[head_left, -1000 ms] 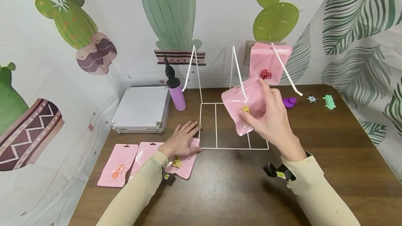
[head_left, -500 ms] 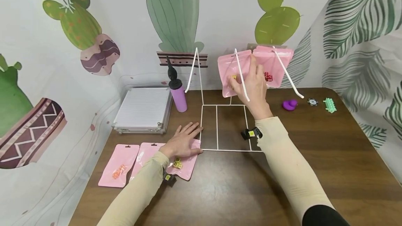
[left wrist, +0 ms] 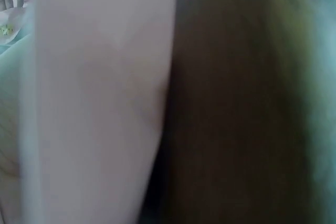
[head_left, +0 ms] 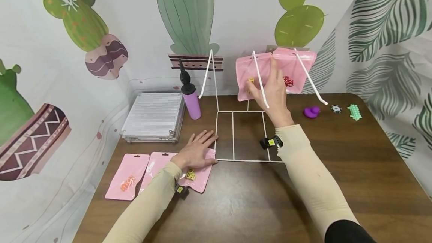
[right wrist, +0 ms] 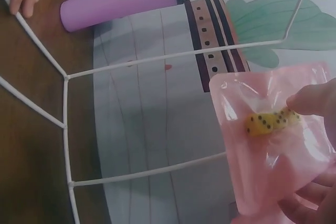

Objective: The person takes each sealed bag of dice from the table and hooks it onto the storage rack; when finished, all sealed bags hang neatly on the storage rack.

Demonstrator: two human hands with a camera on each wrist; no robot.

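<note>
Wire rack (head_left: 233,134) sits toward the table's (head_left: 337,183) back edge, with a ridged case (head_left: 153,115) and purple pump (head_left: 189,98) off to its left. The right hand (head_left: 275,93) is up at the rack's middle hook (head_left: 260,78), fingers pinching a pink bag (head_left: 251,76) with yellow dice (right wrist: 270,120) in it, right next to another bag (head_left: 297,68) with red dice already hanging. Left hand (head_left: 197,153) lies flat, fingers spread, pressing on a bag (head_left: 199,177) near the front-left corner, two more (head_left: 140,175) just beside it.
</note>
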